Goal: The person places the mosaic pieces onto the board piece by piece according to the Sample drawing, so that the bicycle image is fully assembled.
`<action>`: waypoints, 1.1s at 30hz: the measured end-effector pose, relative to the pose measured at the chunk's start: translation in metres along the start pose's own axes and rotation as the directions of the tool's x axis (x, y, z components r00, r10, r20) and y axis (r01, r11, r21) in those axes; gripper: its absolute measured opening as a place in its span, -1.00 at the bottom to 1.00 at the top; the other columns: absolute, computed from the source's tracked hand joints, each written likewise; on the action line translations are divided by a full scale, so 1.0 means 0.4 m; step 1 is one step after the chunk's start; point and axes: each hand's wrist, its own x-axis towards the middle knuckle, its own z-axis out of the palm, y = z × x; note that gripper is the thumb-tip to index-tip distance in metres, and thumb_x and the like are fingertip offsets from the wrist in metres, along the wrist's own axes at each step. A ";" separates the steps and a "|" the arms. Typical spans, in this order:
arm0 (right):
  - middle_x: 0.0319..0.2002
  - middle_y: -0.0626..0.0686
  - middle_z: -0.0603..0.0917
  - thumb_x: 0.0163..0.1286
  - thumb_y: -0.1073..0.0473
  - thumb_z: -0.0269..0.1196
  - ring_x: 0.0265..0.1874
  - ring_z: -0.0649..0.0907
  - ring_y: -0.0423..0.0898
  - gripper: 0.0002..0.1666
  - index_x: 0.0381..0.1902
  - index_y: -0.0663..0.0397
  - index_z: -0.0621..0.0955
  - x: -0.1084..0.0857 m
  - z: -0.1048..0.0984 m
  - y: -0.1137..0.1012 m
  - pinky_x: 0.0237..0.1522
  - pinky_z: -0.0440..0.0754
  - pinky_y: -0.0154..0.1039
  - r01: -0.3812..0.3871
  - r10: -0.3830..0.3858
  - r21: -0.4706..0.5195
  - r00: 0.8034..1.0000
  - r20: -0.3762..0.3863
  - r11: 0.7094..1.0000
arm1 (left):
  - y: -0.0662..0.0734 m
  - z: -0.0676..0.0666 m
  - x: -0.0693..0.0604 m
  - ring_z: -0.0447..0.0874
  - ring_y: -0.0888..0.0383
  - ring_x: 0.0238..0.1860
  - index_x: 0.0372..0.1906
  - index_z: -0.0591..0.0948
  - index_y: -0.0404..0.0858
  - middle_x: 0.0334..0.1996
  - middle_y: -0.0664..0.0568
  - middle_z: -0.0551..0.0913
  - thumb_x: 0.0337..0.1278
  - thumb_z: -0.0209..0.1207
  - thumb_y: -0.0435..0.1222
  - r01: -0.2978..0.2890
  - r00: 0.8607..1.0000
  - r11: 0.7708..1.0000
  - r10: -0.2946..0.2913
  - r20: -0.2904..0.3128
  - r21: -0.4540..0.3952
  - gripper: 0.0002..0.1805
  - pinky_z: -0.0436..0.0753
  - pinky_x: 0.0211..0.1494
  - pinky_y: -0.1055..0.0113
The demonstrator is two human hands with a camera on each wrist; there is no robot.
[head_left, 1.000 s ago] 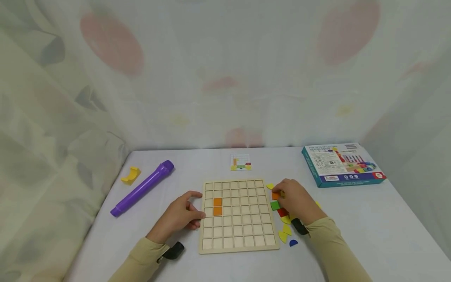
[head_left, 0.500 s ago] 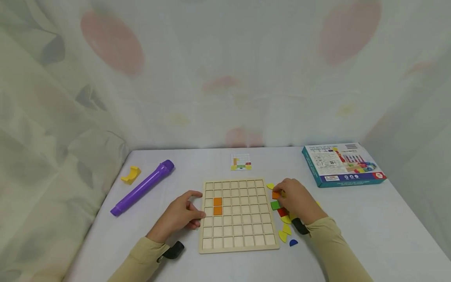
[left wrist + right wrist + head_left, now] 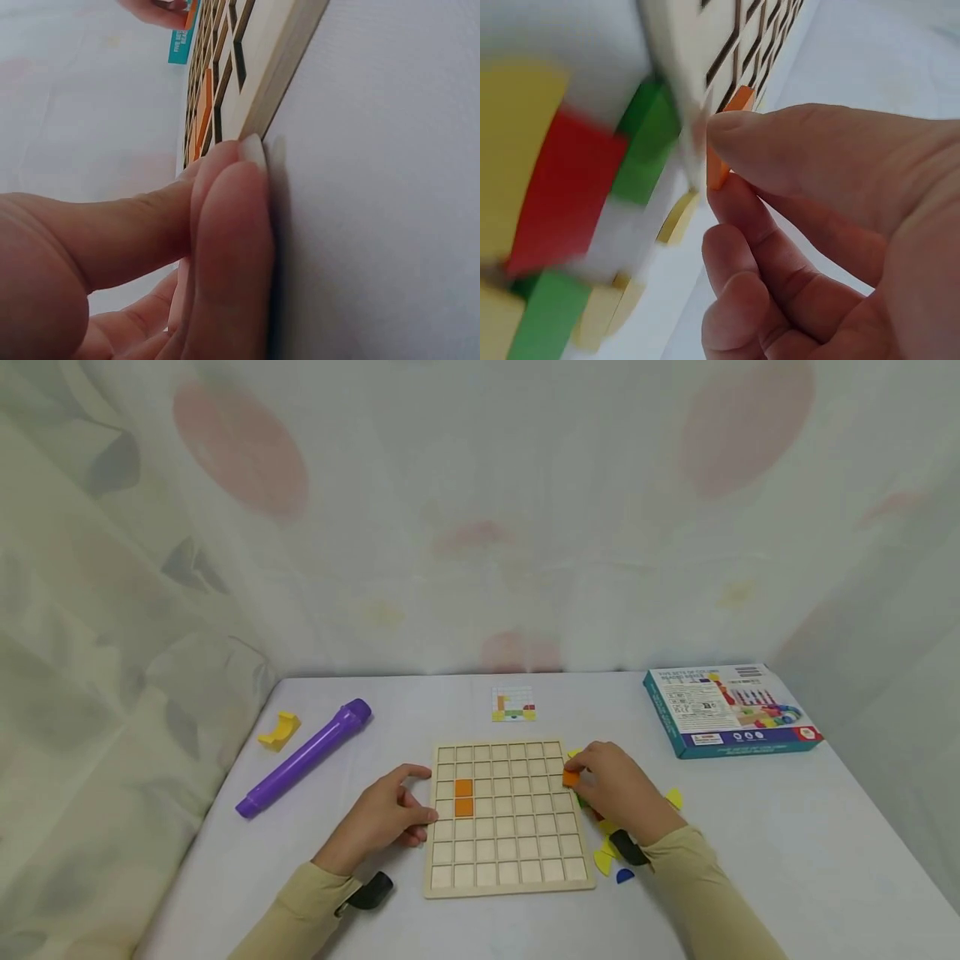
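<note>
A wooden grid board [image 3: 506, 852] lies flat, with two orange square tiles [image 3: 463, 797] seated one above the other in its cells near the left side. My left hand [image 3: 384, 814] rests against the board's left edge; in the left wrist view its fingertips [image 3: 232, 217] touch the board's side. Between thumb and fingers, my right hand [image 3: 622, 789] pinches another orange square tile [image 3: 570, 778], held on edge at the board's right rim. Below and behind that hand lie loose tiles: a red tile [image 3: 566, 191], green tiles [image 3: 649, 142], yellow pieces [image 3: 603, 860] and a blue half-round [image 3: 625, 876].
A small pattern card [image 3: 513, 703] lies beyond the board. To the left are a purple tube [image 3: 303, 760] and a yellow curved piece [image 3: 279, 732]. A flat teal-edged game box [image 3: 731, 710] sits at the back right. Patterned curtains surround the white table [image 3: 810, 843].
My right hand has lifted the orange tile from the loose pieces and carried it left to the board's right rim. My left hand has stayed at the board's edge.
</note>
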 end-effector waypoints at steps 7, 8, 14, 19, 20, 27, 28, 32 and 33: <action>-0.05 -0.02 0.76 0.40 0.27 0.45 0.02 0.65 -0.03 -0.78 -0.02 0.07 0.82 0.005 0.045 -0.072 0.17 0.73 -0.03 0.102 -0.102 0.012 0.995 -0.009 0.995 | 0.001 0.001 0.003 0.78 0.10 -0.51 0.49 0.48 -0.12 -0.34 -0.12 0.72 0.23 0.50 -0.39 -0.009 1.000 1.000 0.009 0.007 -0.003 -0.25 0.85 -0.37 0.20; -0.05 -0.02 0.76 0.37 0.31 0.44 0.01 0.65 -0.04 -0.77 -0.02 0.08 0.82 0.005 0.055 -0.086 0.16 0.73 -0.05 0.128 -0.128 0.006 0.992 -0.013 0.992 | 0.001 0.001 0.003 0.78 0.10 -0.51 0.49 0.48 -0.12 -0.34 -0.13 0.72 0.23 0.50 -0.39 -0.011 1.000 1.000 0.011 0.009 -0.006 -0.25 0.85 -0.37 0.20; -0.09 -0.07 0.75 0.35 0.35 0.37 -0.03 0.60 -0.10 -0.71 -0.01 0.05 0.84 -0.002 0.104 -0.176 0.10 0.73 -0.16 0.291 -0.291 -0.038 0.957 0.009 0.956 | -0.003 0.000 0.005 0.78 0.10 -0.51 0.49 0.48 -0.13 -0.35 -0.13 0.72 0.23 0.51 -0.39 -0.016 1.000 1.000 0.016 0.009 -0.001 -0.25 0.85 -0.38 0.20; -0.12 -0.09 0.74 0.37 0.30 0.42 -0.11 0.57 -0.16 -0.74 -0.02 0.03 0.85 -0.005 0.141 -0.236 -0.02 0.70 -0.31 0.394 -0.393 -0.045 0.919 0.020 0.918 | -0.005 0.003 0.007 0.77 0.11 -0.53 0.48 0.48 -0.13 -0.36 -0.12 0.72 0.21 0.52 -0.39 -0.012 1.000 1.000 0.012 0.013 0.001 -0.25 0.85 -0.39 0.20; -0.14 -0.10 0.73 0.36 0.30 0.42 -0.13 0.56 -0.17 -0.74 -0.02 0.02 0.85 -0.005 0.147 -0.244 -0.05 0.69 -0.34 0.403 -0.403 -0.045 0.915 0.015 0.914 | -0.004 0.004 0.006 0.77 0.11 -0.53 0.48 0.48 -0.13 -0.36 -0.12 0.73 0.21 0.52 -0.39 -0.013 1.000 1.000 0.013 0.014 -0.002 -0.25 0.85 -0.39 0.20; -0.22 -0.15 0.65 0.36 0.26 0.46 -0.17 0.54 -0.20 -0.78 -0.05 -0.04 0.84 -0.004 0.172 -0.270 -0.09 0.67 -0.39 0.440 -0.441 -0.093 0.897 0.018 0.893 | 0.001 0.002 -0.001 0.77 0.11 -0.53 0.48 0.48 -0.15 -0.37 -0.12 0.73 0.23 0.50 -0.40 -0.013 1.000 1.000 0.013 0.013 0.000 -0.26 0.84 -0.39 0.21; -0.22 -0.15 0.66 0.37 0.25 0.47 -0.16 0.55 -0.20 -0.78 -0.05 -0.04 0.84 -0.004 0.173 -0.272 -0.08 0.68 -0.38 0.442 -0.442 -0.101 0.897 0.021 0.891 | 0.001 0.001 -0.002 0.77 0.11 -0.53 0.48 0.48 -0.14 -0.37 -0.12 0.73 0.23 0.50 -0.40 -0.012 1.000 1.000 0.012 0.012 0.002 -0.26 0.85 -0.39 0.21; -0.19 -0.14 0.67 0.38 0.22 0.48 -0.14 0.57 -0.20 -0.79 -0.04 -0.05 0.83 -0.004 0.176 -0.276 -0.04 0.70 -0.36 0.446 -0.446 -0.115 0.895 0.031 0.888 | 0.003 0.000 -0.004 0.77 0.12 -0.53 0.47 0.48 -0.13 -0.36 -0.11 0.73 0.24 0.49 -0.40 -0.008 1.000 1.000 0.008 0.004 0.004 -0.27 0.84 -0.38 0.22; -0.19 -0.14 0.67 0.38 0.22 0.48 -0.13 0.57 -0.20 -0.79 -0.04 -0.05 0.83 -0.004 0.176 -0.277 -0.03 0.70 -0.35 0.447 -0.446 -0.114 0.894 0.034 0.887 | 0.003 0.000 -0.005 0.77 0.12 -0.53 0.47 0.49 -0.13 -0.36 -0.11 0.74 0.23 0.49 -0.40 -0.006 1.000 1.000 0.006 0.002 0.003 -0.27 0.84 -0.38 0.22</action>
